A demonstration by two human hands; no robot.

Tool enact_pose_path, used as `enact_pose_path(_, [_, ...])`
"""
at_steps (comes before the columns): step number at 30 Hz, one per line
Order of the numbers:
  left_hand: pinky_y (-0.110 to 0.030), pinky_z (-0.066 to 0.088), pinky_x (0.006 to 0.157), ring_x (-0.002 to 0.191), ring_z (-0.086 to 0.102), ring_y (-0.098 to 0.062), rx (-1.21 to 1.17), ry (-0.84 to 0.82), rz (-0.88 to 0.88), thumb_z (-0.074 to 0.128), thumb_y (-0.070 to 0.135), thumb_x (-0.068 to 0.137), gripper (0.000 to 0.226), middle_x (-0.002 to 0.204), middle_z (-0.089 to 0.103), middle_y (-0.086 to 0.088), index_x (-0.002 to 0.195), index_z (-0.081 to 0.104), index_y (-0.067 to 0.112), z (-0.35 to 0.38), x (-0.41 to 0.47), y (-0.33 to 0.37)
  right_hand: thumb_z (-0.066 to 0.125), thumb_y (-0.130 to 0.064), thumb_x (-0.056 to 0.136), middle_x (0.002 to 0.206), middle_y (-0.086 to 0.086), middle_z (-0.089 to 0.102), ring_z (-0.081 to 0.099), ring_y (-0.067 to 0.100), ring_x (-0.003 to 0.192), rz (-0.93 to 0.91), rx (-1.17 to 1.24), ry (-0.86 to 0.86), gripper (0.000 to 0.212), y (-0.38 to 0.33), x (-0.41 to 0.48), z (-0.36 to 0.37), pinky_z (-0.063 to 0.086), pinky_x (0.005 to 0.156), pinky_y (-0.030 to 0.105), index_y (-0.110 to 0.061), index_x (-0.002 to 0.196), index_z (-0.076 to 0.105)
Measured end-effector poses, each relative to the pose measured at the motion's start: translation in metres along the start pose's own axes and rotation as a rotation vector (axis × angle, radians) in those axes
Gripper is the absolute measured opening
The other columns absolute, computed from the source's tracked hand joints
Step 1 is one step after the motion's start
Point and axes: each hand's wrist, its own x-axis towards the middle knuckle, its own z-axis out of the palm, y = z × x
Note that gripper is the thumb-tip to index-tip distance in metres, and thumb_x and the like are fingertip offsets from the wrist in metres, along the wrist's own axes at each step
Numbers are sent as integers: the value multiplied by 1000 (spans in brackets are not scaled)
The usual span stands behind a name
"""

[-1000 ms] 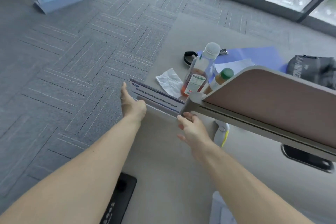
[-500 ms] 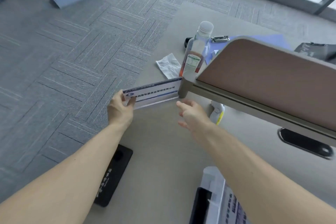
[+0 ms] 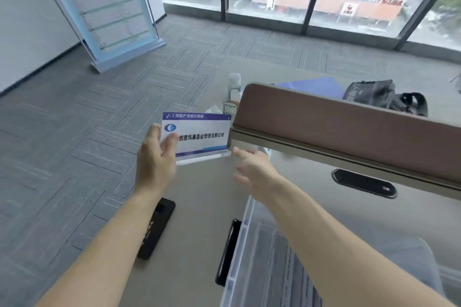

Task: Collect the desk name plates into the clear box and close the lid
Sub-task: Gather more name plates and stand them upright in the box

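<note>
I have my left hand (image 3: 156, 157) closed on the left end of the name plate (image 3: 199, 136), thumb across its printed face and the other fingers behind it; the plate is upright, its clear base at the bottom, lifted above the left edge of the desk (image 3: 199, 207) and facing me; a purple band runs along its top, a blue round mark sits near my thumb, and a line of dark characters crosses the white middle. My right hand (image 3: 254, 169) is empty, fingers spread wide and pointing toward the plate's lower right corner, close to the base but not touching it, so far as I can tell; my forearm runs back over the clear box (image 3: 249, 269), which sits at the near edge of the desk with its top open toward me and a black latch (image 3: 228, 252) on its left wall; what lies inside the box is too blurred for me to name. A black phone (image 3: 156, 229) lies flat at the left edge of the desk, under my left forearm; a brown partition (image 3: 349, 137) rises along the right side of the plate; beyond it I see a bottle (image 3: 233, 93) with a white cap, a blue folder (image 3: 314, 86) and a dark bag (image 3: 384, 96) toward the far edge.
</note>
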Motion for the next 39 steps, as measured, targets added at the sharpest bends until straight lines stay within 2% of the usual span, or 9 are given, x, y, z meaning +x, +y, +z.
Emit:
enact_pose_path(5, [-21,56,71,85,74,-11,-215,-229,40,52,25,107,20,98,76,-5,112,62,9,-35,-36,75,61,-27,98,135,1,60,60,18,108,-210,34,30,39,-19,-53,-53,53,100,53,-18,136,55])
enact_pose_path(12, [-40,61,89,98,75,-19,-366,-368,-17,60,22,103,15,108,77,-5,117,63,18,-19,-80,142,61,-19,98,100,2,75,70,31,107,-380,54,35,6,-29,-135,-132,57,91,56,-21,98,67])
enact_pose_path(17, [-37,33,113,143,36,-21,108,-223,342,85,21,82,80,154,39,-6,148,40,23,-4,-87,197,61,-18,99,100,-3,76,71,19,98,-557,-187,136,10,-27,-172,-193,53,100,48,-22,101,69])
enact_pose_path(21, [-33,43,111,133,51,-15,387,-689,673,83,28,83,62,145,58,4,140,58,26,31,-106,251,63,-19,96,93,-7,77,71,15,88,-678,-366,192,13,-27,-195,-226,57,86,54,-30,95,70])
enact_pose_path(23, [-29,53,77,87,68,-11,420,-877,605,75,24,89,9,94,75,9,95,72,29,50,-121,266,62,-21,94,90,-7,76,71,22,88,-731,-421,202,14,-24,-199,-242,57,81,56,-33,92,69])
enact_pose_path(25, [-25,44,58,56,53,-8,385,-922,585,70,24,93,28,62,60,10,67,60,29,67,-135,272,61,-22,93,95,-6,74,70,25,91,-774,-430,251,11,-22,-205,-255,59,83,48,-32,95,67])
enact_pose_path(28, [-29,52,66,62,61,-12,190,-952,478,68,22,95,19,69,69,11,76,70,24,85,-154,268,69,-26,92,132,-4,54,54,14,122,-775,-414,479,41,-12,-214,-276,45,98,15,-26,130,54])
enact_pose_path(31, [-45,61,88,93,78,-26,-130,-1016,219,65,18,99,14,99,82,0,105,78,18,102,-176,261,75,-36,86,149,0,42,45,14,134,-577,-286,481,78,10,-219,-286,42,110,35,-18,150,34])
enact_pose_path(39, [-46,61,77,75,75,-24,-61,-1197,-385,47,5,105,18,86,78,-11,106,65,1,144,-217,227,57,-6,94,99,9,77,76,24,78,-156,-75,319,20,108,-191,-297,59,54,32,-12,109,67])
